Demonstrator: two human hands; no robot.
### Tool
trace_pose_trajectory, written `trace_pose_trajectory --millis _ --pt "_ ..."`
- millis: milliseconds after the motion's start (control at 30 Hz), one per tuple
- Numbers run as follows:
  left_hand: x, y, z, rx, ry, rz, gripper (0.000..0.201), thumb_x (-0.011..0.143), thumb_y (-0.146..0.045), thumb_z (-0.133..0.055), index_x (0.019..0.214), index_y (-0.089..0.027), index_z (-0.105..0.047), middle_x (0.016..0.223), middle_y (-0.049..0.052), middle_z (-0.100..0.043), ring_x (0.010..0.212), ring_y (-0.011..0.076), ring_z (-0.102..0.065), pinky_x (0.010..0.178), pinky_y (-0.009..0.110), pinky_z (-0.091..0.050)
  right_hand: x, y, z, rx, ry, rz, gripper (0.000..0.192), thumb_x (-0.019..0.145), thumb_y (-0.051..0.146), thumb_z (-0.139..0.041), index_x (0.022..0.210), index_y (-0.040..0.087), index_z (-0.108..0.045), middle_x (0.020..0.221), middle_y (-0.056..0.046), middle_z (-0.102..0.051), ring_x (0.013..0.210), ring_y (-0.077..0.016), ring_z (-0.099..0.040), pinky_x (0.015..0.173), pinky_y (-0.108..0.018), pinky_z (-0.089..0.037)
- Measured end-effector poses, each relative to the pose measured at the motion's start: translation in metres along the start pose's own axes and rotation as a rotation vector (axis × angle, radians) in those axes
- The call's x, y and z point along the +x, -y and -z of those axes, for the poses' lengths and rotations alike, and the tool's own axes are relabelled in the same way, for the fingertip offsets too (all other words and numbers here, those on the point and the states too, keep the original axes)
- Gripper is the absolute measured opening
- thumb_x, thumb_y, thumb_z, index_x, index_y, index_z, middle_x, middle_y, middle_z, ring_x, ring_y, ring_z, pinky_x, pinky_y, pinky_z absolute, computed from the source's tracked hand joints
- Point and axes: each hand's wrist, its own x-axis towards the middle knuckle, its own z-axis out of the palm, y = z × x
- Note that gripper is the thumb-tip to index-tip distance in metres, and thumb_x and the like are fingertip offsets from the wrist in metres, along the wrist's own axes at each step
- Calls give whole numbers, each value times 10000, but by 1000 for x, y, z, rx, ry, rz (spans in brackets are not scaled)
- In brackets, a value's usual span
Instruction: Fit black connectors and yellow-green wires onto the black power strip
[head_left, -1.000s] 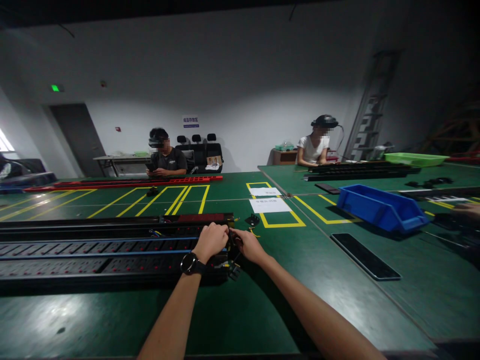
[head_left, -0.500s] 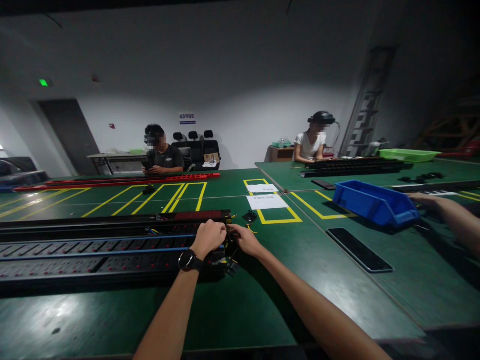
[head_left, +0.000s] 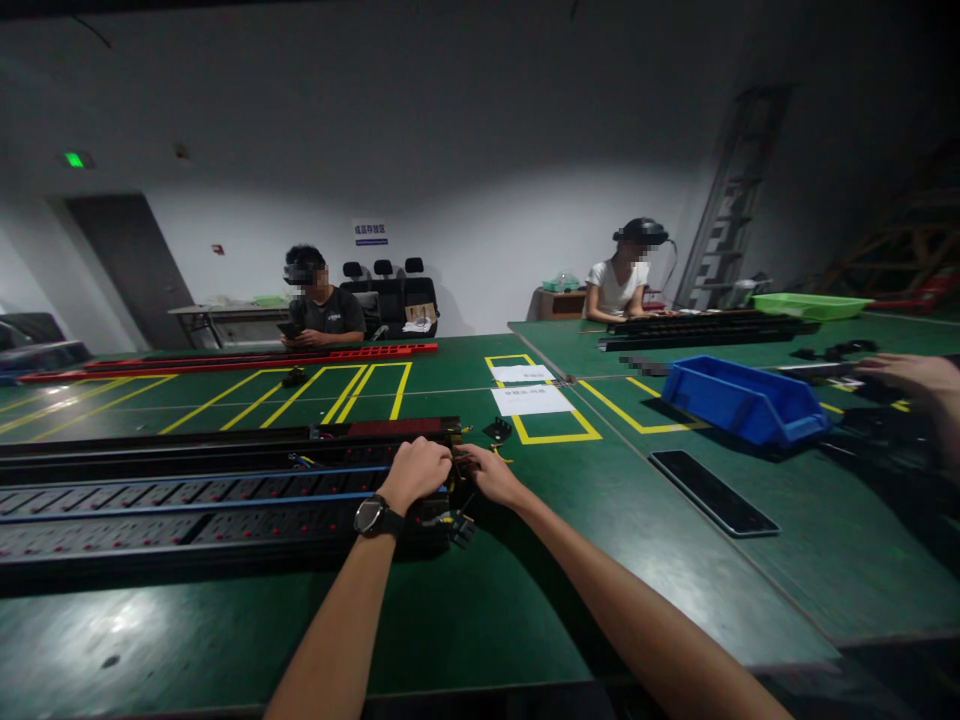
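Note:
Several long black power strips (head_left: 247, 490) with rows of sockets, red dots and blue edging lie side by side on the left. My left hand (head_left: 418, 470), with a watch at the wrist, is closed over the right-hand end of one of them. Facing it, my right hand (head_left: 489, 474) pinches at that same end, fingertips close to the left ones. What sits between the right fingertips is too small and dark to make out. Just below hangs a black end piece (head_left: 462, 530) with wires. A similar small black part (head_left: 497, 430) and a yellow wire lie beyond the right hand.
White paper sheets (head_left: 531, 401) lie on the green table (head_left: 480, 620) among yellow tape outlines. To the right are a phone (head_left: 714, 493) and a blue bin (head_left: 742, 400). Another person's hand (head_left: 911, 372) reaches in at the right edge. Two people sit across the table.
My hands stay at the strip's end with hardly any shift. The other person's hand at the right has lifted and moved right, away from the blue bin. The view has shifted slightly.

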Motion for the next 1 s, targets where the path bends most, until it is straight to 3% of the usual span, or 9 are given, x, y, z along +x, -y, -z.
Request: trace_pose_trajectory --millis 300,467,1000 --pt "-1 -2 2 33 -21 12 300 940 -235 -448 1014 -229 -739 1024 100 -768 1026 279 -679 878 383 -494 0 2 -3 14 2 1 645 747 -22 -447 1314 206 -655 1226 -64 -754 1117 -219 -711 998 -355 -533" --pt "0 1 -3 -24 -35 57 276 903 -221 -496 1115 -221 -672 1093 94 -746 1063 274 -663 912 379 -485 -2 7 -1 -32 -16 -8 647 740 -17 -466 1316 208 -657 1253 -67 -744 1150 -232 -693 1030 -368 -509" --pt "-1 2 -2 -87 -12 12 216 931 -181 -454 1046 -240 -627 1035 60 -746 1035 231 -679 887 326 -451 -4 12 2 -92 15 40 561 781 28 -499 1279 222 -669 1188 -68 -759 1059 -235 -698 952 -345 -524"
